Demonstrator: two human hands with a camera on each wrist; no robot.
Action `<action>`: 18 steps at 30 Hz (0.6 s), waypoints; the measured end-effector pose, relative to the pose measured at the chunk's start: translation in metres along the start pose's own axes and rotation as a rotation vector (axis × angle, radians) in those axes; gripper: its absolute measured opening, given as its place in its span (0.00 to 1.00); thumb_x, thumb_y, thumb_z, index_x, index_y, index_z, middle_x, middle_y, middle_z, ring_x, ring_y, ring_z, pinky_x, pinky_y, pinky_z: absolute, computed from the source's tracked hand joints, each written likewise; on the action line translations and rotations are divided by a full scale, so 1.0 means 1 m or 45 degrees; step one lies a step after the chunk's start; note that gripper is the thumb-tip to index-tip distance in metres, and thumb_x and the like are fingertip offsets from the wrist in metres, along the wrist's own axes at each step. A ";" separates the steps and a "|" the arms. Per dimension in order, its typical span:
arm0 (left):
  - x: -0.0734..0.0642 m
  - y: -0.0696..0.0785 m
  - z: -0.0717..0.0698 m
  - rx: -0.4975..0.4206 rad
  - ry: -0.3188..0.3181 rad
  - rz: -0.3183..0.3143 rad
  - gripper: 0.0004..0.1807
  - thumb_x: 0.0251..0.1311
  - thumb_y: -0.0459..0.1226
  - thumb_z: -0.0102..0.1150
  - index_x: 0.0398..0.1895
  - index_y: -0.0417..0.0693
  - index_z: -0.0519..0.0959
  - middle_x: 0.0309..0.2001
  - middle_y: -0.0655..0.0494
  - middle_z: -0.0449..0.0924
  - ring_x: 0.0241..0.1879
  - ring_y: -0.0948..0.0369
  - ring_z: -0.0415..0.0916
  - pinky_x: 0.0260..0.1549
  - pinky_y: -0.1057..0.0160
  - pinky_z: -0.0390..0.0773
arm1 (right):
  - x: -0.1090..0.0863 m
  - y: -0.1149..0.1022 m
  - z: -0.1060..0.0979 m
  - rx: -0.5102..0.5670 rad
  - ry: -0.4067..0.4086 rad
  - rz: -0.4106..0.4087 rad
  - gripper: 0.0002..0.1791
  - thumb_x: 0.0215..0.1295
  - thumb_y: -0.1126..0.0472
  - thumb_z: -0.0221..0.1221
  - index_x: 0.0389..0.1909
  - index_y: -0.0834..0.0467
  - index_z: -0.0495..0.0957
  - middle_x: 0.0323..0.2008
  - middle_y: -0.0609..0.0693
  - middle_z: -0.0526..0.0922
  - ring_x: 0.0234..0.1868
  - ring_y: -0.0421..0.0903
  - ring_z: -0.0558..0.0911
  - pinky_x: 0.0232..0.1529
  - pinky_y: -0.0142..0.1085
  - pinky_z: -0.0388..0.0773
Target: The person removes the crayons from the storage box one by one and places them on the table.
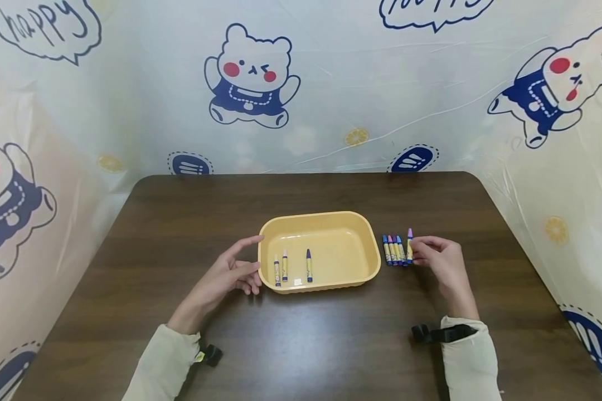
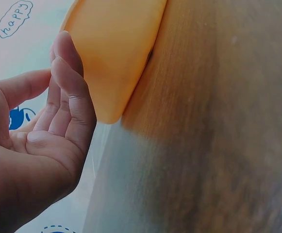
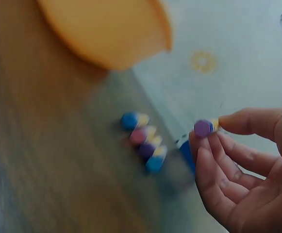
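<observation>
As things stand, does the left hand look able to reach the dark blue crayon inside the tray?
Probably yes: the left hand holds no crayon, the tray is open on top, and only its rim and two other crayons lie before the dark blue crayon.

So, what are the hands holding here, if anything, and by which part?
The right hand pinches a purple-tipped crayon by its yellow-wrapped body, below the tip. The left hand holds nothing; it touches the yellow tray at its rim.
</observation>
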State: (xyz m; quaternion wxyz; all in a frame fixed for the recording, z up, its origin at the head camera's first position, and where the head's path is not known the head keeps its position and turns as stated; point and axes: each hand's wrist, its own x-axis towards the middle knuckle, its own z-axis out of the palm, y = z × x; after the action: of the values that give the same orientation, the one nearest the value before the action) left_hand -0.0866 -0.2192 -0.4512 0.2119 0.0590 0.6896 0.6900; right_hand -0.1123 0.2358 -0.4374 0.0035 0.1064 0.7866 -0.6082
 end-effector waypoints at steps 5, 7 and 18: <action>0.000 0.001 0.000 0.009 0.002 -0.011 0.35 0.70 0.36 0.57 0.76 0.57 0.56 0.27 0.42 0.82 0.26 0.49 0.83 0.27 0.55 0.83 | 0.008 0.016 -0.002 -0.077 0.087 0.010 0.19 0.68 0.58 0.63 0.49 0.72 0.80 0.30 0.43 0.85 0.28 0.37 0.82 0.32 0.30 0.83; 0.000 0.002 0.001 0.011 0.004 -0.010 0.35 0.70 0.36 0.57 0.76 0.57 0.56 0.27 0.42 0.82 0.26 0.49 0.83 0.27 0.55 0.83 | 0.011 0.020 0.000 -0.150 0.135 0.009 0.18 0.68 0.58 0.63 0.47 0.70 0.82 0.29 0.45 0.85 0.27 0.36 0.82 0.31 0.30 0.83; -0.002 0.004 0.002 0.024 0.007 -0.012 0.34 0.71 0.36 0.56 0.76 0.58 0.56 0.28 0.41 0.83 0.26 0.48 0.83 0.28 0.54 0.83 | 0.012 0.024 0.010 -0.524 0.194 -0.073 0.12 0.66 0.57 0.64 0.42 0.62 0.86 0.36 0.56 0.87 0.32 0.41 0.81 0.30 0.30 0.77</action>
State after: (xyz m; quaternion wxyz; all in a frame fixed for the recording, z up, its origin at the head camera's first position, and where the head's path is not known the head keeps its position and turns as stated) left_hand -0.0852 -0.2179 -0.4469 0.2128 0.0558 0.6969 0.6826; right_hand -0.1210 0.2341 -0.4648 -0.0516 0.1269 0.8949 -0.4247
